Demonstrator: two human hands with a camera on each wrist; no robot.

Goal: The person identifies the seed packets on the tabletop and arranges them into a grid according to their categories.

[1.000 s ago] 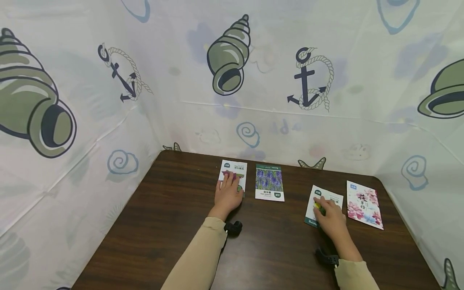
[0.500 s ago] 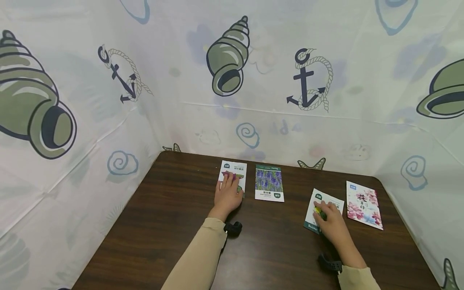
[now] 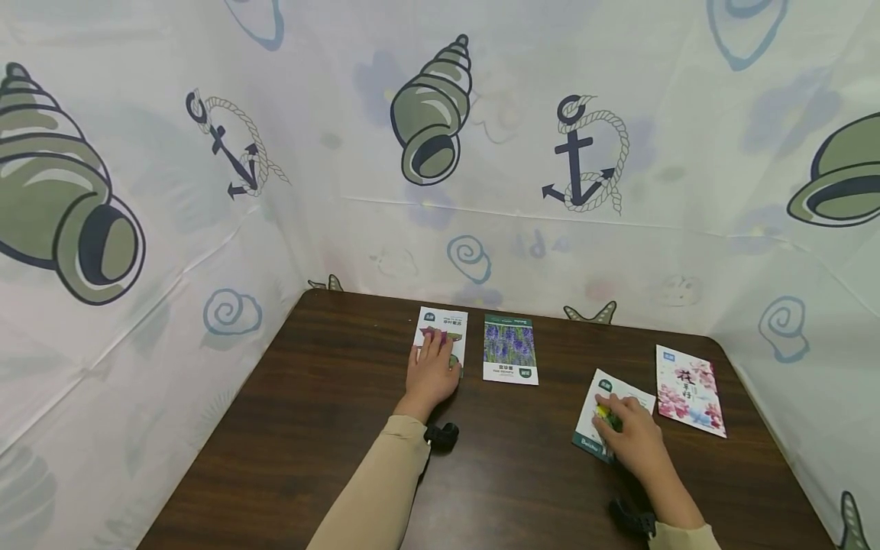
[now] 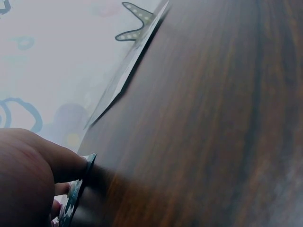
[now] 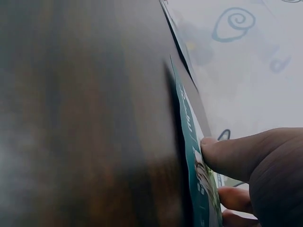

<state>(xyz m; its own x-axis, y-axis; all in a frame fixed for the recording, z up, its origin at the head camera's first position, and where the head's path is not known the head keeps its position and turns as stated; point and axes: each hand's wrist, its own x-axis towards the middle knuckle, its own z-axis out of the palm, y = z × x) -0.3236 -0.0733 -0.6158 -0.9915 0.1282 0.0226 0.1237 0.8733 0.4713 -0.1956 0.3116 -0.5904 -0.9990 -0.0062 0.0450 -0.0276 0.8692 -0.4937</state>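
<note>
White-and-green rectangular packet with yellow print [image 3: 587,418] sits askew on the dark wood-grain surface [image 3: 516,454], right hand [image 3: 636,435] on top, grip unclamped, fingers apart. Left hand [image 3: 431,374] rests straight-fingered on a purple-printed white packet [image 3: 454,323]. Careless twisting could nudge the pink-blossomed white packet [image 3: 690,393] just beside.

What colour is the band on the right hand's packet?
The band is teal green, clearest in the right wrist view.

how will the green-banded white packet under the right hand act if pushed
The thin, rectangular white packet with a green band is probably light. Its slightly wavy edge suggests it may flex. Being flat, it should slide rather than roll.
</note>
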